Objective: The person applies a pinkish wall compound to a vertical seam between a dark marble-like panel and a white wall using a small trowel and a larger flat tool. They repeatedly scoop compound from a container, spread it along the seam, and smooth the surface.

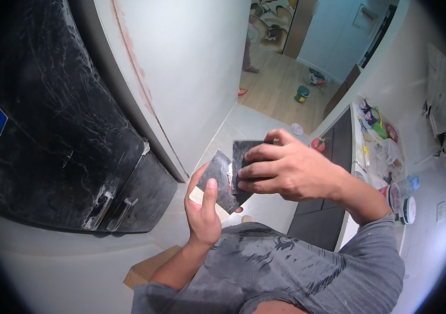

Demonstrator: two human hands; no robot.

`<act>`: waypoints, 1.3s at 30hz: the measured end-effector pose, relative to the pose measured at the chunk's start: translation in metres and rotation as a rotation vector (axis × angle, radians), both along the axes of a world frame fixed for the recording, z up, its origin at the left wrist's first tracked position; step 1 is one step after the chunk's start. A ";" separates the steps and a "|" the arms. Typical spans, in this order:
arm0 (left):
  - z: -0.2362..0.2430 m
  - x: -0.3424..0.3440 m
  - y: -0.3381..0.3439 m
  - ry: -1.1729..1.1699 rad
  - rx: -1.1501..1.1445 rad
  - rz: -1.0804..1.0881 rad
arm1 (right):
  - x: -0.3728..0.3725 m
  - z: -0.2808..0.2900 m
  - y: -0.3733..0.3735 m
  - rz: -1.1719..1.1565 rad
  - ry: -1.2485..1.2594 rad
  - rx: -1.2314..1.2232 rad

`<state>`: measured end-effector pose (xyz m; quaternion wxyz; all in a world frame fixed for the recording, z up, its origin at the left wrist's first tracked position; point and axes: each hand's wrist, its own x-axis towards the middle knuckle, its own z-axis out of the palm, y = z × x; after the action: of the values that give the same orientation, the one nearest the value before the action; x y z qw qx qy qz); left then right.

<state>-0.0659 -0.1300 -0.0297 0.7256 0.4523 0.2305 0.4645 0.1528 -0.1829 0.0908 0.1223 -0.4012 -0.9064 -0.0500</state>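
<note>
Both hands are together in front of my chest, each on a flat, dark, square-cornered scraper blade. My left hand [205, 221] grips the left scraper blade [216, 175] from below, thumb lying on its face. A pale strip [196, 195] shows along this blade's lower side, by the palm. My right hand [293, 171] holds the right scraper blade [241, 148] with fingertips spread over its face. The two blades meet or overlap in the middle, where a small whitish and pinkish smear of paste [229, 174] shows. How the right thumb sits is hidden.
A tall dark fridge [50, 104] stands at left beside a white wall panel [191, 57] with a pinkish streak. At right, a counter with dark fronts [314, 222] carries tubs, bottles and bags. Beyond the doorway are a green bucket [302, 94] and a person's leg [247, 55].
</note>
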 end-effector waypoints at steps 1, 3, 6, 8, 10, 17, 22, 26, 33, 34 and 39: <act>0.000 0.001 0.000 0.010 0.030 0.008 | 0.001 0.000 -0.001 -0.002 -0.032 -0.069; 0.001 0.002 0.000 0.015 0.030 0.000 | 0.002 -0.001 -0.003 0.004 -0.052 -0.062; 0.002 0.002 -0.006 -0.020 -0.035 -0.053 | 0.004 -0.002 -0.008 0.002 -0.019 0.000; 0.002 0.004 -0.008 0.032 -0.052 -0.039 | 0.006 -0.003 -0.011 -0.049 -0.064 -0.124; 0.001 0.007 -0.008 0.043 -0.022 -0.048 | 0.007 -0.005 -0.013 -0.019 -0.020 -0.046; -0.001 0.015 -0.005 -0.007 -0.030 -0.143 | 0.016 -0.012 -0.024 -0.040 0.024 -0.053; 0.008 0.014 -0.004 -0.086 -0.243 -0.248 | 0.029 -0.022 -0.032 -0.079 0.377 -0.006; 0.013 0.019 -0.001 -0.209 -0.466 -0.321 | 0.010 -0.067 -0.026 0.068 0.830 0.038; 0.021 0.014 -0.003 -0.269 -0.226 -0.251 | 0.050 -0.103 -0.029 -0.247 0.822 -0.034; 0.020 0.013 -0.001 -0.287 -0.096 -0.206 | 0.046 -0.105 -0.035 -0.294 1.192 -0.091; 0.013 0.019 0.007 -0.074 0.262 0.222 | -0.003 -0.105 -0.057 -0.253 2.070 -0.375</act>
<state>-0.0471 -0.1233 -0.0172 0.6128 0.4972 0.1897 0.5842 0.1496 -0.2401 -0.0143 0.7651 -0.3523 -0.3051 0.4444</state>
